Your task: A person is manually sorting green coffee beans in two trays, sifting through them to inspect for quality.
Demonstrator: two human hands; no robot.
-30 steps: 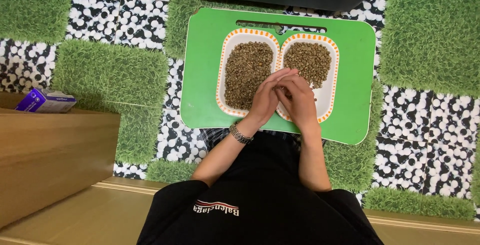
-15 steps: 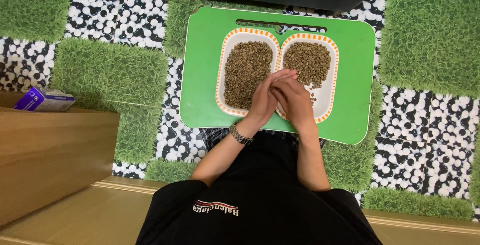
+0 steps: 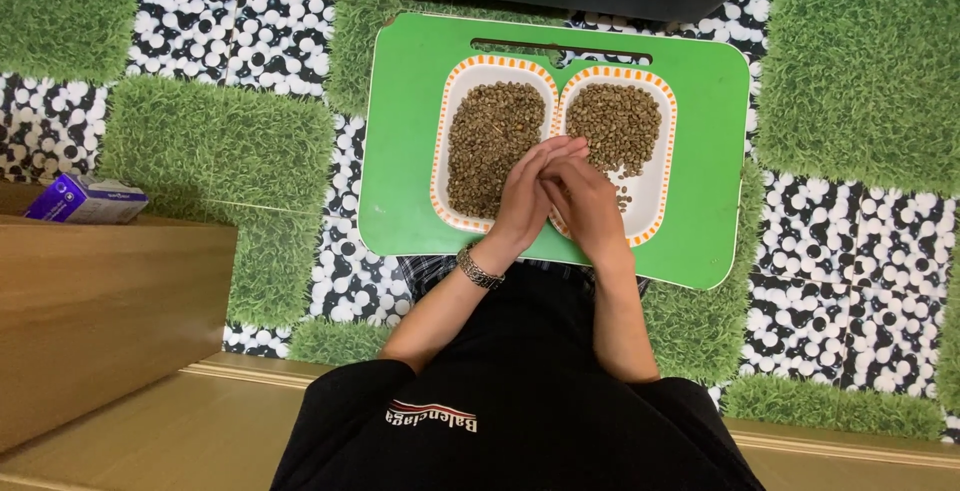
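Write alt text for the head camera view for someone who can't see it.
A person's left hand and right hand meet, fingers together, over two white oval dishes with orange rims, the left dish full of small brownish-green beans and the right dish half full. The dishes sit side by side on a green tray above a grass-and-pebble patterned floor.

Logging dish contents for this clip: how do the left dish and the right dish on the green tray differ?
The left dish is covered with greenish-brown beans almost rim to rim; the right dish has beans heaped at its far end, with bare white bottom and a few stray beans nearer the person. The left hand lies over the left dish's near part, the right hand over the right dish's. Both are white oblong dishes with orange-dashed rims, side by side on the green tray.
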